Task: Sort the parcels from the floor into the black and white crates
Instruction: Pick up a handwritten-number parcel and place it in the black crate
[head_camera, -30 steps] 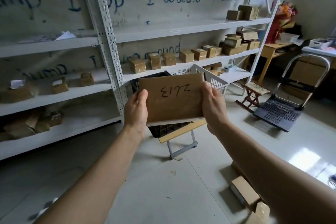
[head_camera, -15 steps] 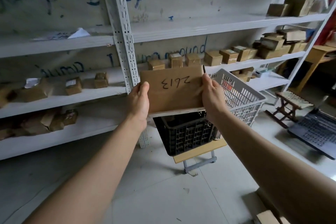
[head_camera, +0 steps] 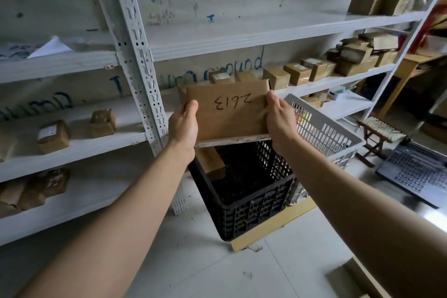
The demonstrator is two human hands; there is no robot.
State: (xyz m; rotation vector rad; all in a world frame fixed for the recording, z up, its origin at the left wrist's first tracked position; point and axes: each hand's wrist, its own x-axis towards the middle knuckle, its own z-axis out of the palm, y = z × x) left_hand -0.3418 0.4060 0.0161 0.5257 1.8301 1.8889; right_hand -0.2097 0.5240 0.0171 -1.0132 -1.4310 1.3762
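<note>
A: Where is the parcel?

B: The flat brown cardboard parcel (head_camera: 229,113) is in the air in front of the white metal shelving rack (head_camera: 135,55). It hangs right over the open top of the black plastic lattice crate (head_camera: 254,208) and touches neither.

A: Which hand has it?

B: Both. The left hand (head_camera: 182,126) clasps its left edge and the right hand (head_camera: 280,118) its right edge. Each thumb lies on the near face, and the fingers wrap round behind (out of sight there).

A: Any marking on it?

B: A black handwritten number on the near face, upside down to the camera. The parcel is tilted, with its lower edge nearest the viewer.

A: And the crates?

B: The black one stands on a light wooden board (head_camera: 273,227) above the pale floor. The pale grey plastic lattice crate (head_camera: 324,128) sits just beside it on the right. Inside the black crate a second brown cardboard parcel (head_camera: 212,162) lies against the left wall.

A: Anything else around?

B: Small brown taped boxes (head_camera: 297,74) stand in a row on the shelf behind the held parcel (more lie on the left shelves). A small wooden folding stool (head_camera: 377,128) stands on the floor at the right.
</note>
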